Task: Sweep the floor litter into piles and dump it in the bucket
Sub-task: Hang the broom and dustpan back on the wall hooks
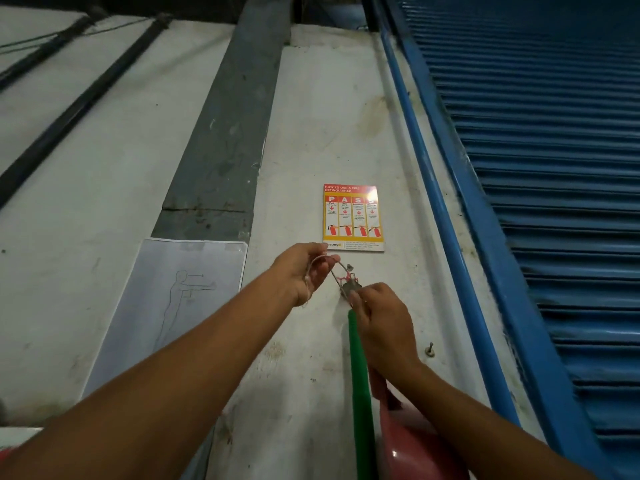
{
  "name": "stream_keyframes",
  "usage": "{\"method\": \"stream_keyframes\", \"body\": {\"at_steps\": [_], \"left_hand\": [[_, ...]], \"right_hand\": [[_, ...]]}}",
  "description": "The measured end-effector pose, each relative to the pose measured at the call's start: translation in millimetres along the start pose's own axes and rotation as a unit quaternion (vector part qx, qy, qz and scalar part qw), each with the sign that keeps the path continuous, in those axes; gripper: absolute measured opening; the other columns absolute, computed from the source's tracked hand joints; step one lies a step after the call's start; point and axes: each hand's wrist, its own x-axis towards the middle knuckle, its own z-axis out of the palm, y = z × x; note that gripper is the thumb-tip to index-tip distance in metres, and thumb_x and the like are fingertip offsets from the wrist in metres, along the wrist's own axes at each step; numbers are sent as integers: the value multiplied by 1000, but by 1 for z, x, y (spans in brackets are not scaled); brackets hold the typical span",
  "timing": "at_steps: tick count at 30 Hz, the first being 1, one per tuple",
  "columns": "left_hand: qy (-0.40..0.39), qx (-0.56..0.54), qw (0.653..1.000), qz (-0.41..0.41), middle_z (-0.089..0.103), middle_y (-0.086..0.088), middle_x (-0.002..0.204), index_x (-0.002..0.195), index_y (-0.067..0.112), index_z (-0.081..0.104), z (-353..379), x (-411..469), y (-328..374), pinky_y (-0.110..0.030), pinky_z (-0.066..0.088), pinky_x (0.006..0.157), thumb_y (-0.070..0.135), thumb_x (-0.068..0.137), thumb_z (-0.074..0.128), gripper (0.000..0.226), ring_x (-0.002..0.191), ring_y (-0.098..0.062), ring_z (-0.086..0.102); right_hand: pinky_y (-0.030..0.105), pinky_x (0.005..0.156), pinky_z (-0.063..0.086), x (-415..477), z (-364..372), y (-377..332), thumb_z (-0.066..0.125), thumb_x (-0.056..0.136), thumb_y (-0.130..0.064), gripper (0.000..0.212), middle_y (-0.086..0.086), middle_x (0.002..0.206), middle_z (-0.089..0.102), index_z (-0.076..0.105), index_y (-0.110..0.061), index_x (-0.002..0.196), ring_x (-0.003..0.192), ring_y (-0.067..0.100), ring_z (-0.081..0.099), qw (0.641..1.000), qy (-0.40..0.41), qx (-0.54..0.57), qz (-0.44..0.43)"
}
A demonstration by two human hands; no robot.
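String loop (pixel 323 262) sits pinched in the left grip (pixel 299 271), right grip (pixel 381 317) curled round the green handle (pixel 359 362) at the wall hook (pixel 349 281), apparently to hang or unhook it.

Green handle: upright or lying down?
Upright: the green handle stands along the wall, its top held by the right hand; the left hand pinches a cord loop.

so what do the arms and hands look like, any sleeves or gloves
The left arm and right arm are bare, no sleeves in view. The left hand and right hand wear no gloves, and no watch or ring shows.
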Motion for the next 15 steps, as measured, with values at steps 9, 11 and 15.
{"method": "stream_keyframes", "body": {"at_steps": [9,11,15], "left_hand": [[42,149,985,72,61,-17,89,107,-10,63,1,19,-20,-26,58,56,-3,93,55,17,71,-24,65],[66,222,967,100,64,-16,83,101,-7,67,-1,27,-22,-27,58,56,1,92,66,12,63,-21,65],[80,326,927,168,65,-16,76,91,-5,71,-4,43,-19,-25,58,54,2,90,71,7,55,-20,63]], "right_hand": [[20,50,41,62,-35,8,54,100,-4,16,4,66,54,69,1,94,53,10,44,786,-30,443,430],[20,49,37,74,-38,16,55,100,-5,15,2,62,48,68,1,97,52,9,39,792,-39,442,420],[23,49,44,97,-30,34,56,99,-6,14,2,59,47,69,0,98,50,11,42,826,-58,386,406]]}}
